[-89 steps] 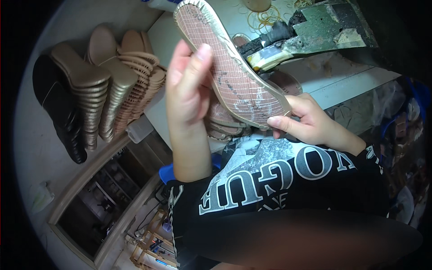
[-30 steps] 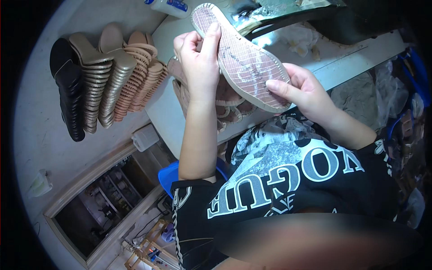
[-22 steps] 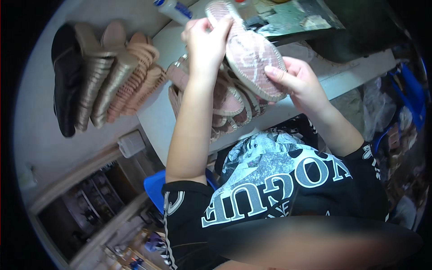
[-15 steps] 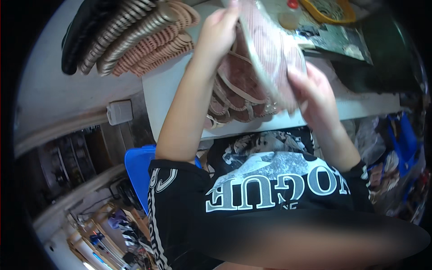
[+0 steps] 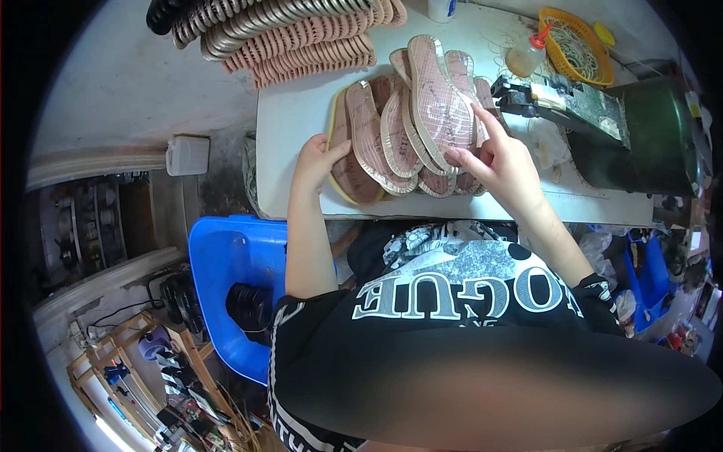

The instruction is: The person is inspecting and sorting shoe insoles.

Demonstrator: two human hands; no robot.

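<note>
While the fanned pile of pink insoles [image 5: 407, 128] lies on the white table [image 5: 294, 120] under both hands, the left hand [image 5: 316, 160] resting loosely spread on its near edge and the right hand [image 5: 501, 162] fingering the top insole, a careless nudge could likely scatter the overlapping stack.

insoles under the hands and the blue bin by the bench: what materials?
Insoles: likely fibreboard, matte pink, faint grid marking, edges bound in shiny metallic-looking tape. Left hand and right hand rest on them. Blue bin: likely moulded plastic, smooth, glossy.
</note>
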